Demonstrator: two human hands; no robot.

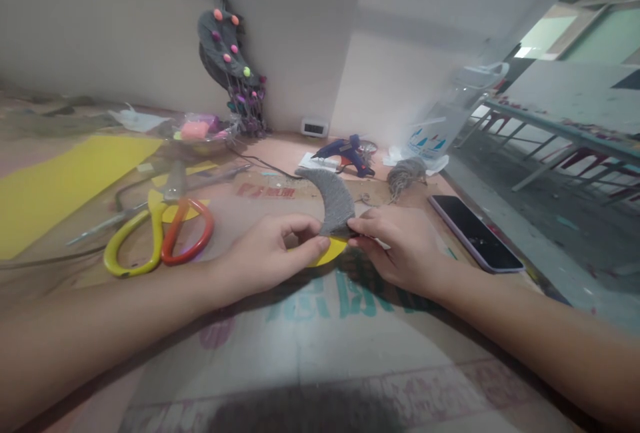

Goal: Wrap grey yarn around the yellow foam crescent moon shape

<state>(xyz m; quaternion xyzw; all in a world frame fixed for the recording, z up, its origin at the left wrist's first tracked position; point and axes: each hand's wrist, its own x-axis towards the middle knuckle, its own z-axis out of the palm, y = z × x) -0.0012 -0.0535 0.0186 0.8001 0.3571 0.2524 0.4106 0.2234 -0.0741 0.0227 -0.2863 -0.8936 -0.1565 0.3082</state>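
Observation:
Between my hands is a yellow crescent (327,254), wrapped over its upper part in grey yarn (336,203). Its lower end shows bare yellow. My left hand (267,250) pinches the crescent's left side, thumb and index finger closed at the edge of the wrapping. On the other side, my right hand (405,246) is closed on the lower right edge, where grey meets yellow; whether loose yarn is also between those fingers is hidden. A ball of grey yarn (407,176) lies behind my right hand.
Scissors (163,236) with yellow and red handles lie left, near yellow sheet material (75,180). A phone (475,233) rests at right. Behind are a blue glue gun (345,152), a bottle (445,116) and a grey crescent decoration (220,50) with coloured balls.

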